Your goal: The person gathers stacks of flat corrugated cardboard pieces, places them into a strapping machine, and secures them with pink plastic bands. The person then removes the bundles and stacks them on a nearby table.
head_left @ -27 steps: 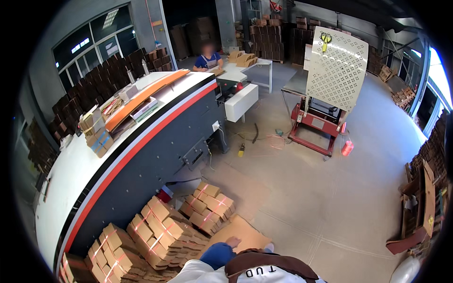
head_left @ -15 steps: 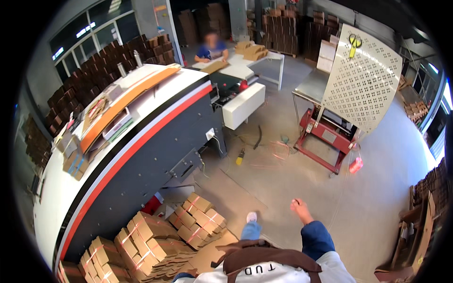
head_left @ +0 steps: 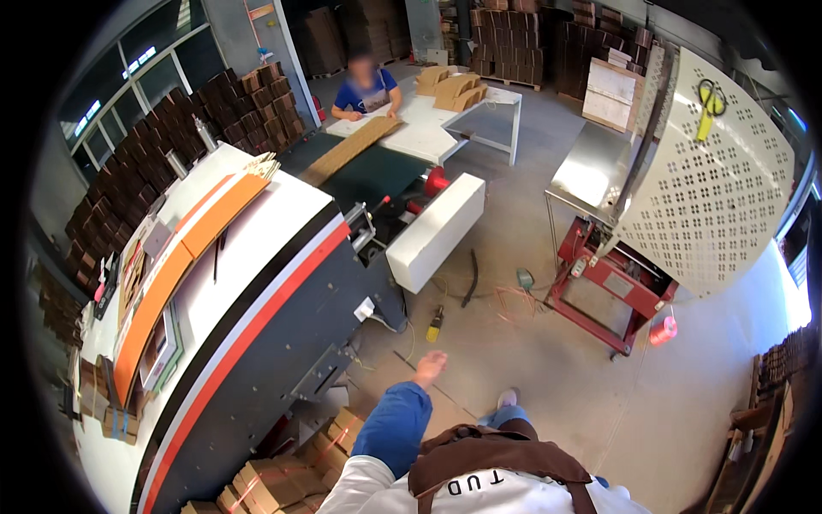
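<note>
My left hand (head_left: 430, 368) is stretched out in front of me, slightly blurred, with its fingers loosely extended and nothing seen in it. It hangs in the air between the large machine (head_left: 282, 308) with its dark side panel and red stripe, and the open floor. Nearest to it is a yellow-and-black tool (head_left: 435, 325) lying on the floor, apart from the fingers. Out of sight is my right hand; only a scrap of blue sleeve (head_left: 602, 482) shows at my right side. One shoe of mine (head_left: 508, 397) shows on the floor.
Strapped cardboard bundles (head_left: 278, 484) lie at lower left. Ahead, a person in blue (head_left: 366, 90) sits at a white table (head_left: 419, 128) by a dark conveyor (head_left: 377, 176). To the right stands a red-framed machine (head_left: 612, 283) with a perforated panel (head_left: 711, 188). Pink twine (head_left: 664, 331) lies beside it.
The view has moved forward toward the table. My right hand has swung out of view, and my left hand has come forward into it. The cardboard bundles have slid toward the lower edge.
</note>
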### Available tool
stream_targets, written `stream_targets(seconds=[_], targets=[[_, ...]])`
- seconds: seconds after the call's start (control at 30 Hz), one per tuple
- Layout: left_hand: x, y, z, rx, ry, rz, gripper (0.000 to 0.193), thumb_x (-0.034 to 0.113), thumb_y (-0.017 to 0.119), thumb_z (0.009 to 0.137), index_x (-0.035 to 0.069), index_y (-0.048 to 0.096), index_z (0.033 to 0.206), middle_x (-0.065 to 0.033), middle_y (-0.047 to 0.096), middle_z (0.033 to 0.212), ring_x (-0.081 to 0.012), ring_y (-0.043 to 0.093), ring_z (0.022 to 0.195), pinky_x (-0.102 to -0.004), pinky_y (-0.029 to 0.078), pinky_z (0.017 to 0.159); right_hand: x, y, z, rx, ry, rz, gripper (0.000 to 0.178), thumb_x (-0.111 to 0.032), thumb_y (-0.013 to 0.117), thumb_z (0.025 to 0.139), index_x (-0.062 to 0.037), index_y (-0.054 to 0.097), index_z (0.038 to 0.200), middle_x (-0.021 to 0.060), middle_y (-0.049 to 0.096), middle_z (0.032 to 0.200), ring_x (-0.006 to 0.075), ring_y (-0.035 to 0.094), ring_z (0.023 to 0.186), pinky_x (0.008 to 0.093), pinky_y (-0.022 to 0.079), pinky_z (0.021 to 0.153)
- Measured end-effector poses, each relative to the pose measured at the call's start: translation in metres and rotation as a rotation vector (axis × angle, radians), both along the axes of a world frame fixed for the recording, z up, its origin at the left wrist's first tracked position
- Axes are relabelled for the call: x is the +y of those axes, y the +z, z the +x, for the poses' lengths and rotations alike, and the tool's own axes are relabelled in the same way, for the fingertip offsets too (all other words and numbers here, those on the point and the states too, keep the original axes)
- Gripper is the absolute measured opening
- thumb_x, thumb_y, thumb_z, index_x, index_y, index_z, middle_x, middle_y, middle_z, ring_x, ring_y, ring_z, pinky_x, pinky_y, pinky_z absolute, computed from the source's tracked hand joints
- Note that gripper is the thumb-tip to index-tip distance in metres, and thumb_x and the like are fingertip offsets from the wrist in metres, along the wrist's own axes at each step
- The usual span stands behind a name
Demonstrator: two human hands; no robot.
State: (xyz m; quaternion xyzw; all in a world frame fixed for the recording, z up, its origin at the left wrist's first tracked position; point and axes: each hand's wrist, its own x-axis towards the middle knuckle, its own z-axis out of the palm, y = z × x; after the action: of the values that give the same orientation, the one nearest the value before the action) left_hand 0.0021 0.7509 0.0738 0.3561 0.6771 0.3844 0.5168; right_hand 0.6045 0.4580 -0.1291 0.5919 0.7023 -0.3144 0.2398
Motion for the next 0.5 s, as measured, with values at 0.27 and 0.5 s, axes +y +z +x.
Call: stream_targets(seconds=[0.27, 0.5], targets=[[0.157, 0.018, 0.030, -0.132, -0.117, -0.009, 0.035, 0.027, 0.061, 0.092, 0.005, 0.059, 0.119, -0.0052, 0.067, 0.092, -0.0149, 0.066, 0.082, -0.0298, 0.053, 0.069, 0.317, 0.061, -0.050, 0.237, -0.608, -0.231, 0.035, -0.037, 0.052, 0.089, -0.0062, 0.057, 0.107, 0.0165, 0.069, 0.085, 0.0328, 0.067, 0.080, 0.0427, 0.052, 0.068], [0.216, 0.031, 0.003, -0.095, 0.247, -0.274, 0.033, 0.025, 0.059, 0.092, 0.005, 0.059, 0.118, -0.0063, 0.068, 0.095, -0.0156, 0.067, 0.083, -0.0264, 0.048, 0.064, 0.686, 0.154, -0.149, 0.602, 0.005, 0.528, 0.014, -0.017, 0.064, 0.085, -0.0064, 0.060, 0.091, 0.0112, 0.065, 0.074, 0.0263, 0.064, 0.070, 0.0405, 0.049, 0.061]])
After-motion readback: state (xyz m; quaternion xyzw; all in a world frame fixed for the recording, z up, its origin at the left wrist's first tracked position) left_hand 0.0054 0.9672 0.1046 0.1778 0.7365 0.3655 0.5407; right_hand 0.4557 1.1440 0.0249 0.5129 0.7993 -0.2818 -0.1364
